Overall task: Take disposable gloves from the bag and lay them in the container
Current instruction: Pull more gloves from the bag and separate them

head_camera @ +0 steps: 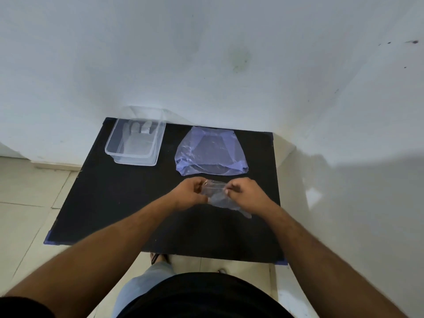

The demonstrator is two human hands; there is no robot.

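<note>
Clear glove between both hands, mid-table

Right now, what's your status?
Both hands, left and right, grip one glove. Another glove already in container. Bag behind, nothing blocking.

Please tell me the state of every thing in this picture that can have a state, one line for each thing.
Clear rectangular plastic container: no lid on it, one glove lying flat inside.
Bluish translucent plastic bag: lying on the black table, mouth open toward the person.
Thin clear disposable glove: held between both hands, crumpled.
Left hand: pinching the glove.
Right hand: pinching the glove.
</note>
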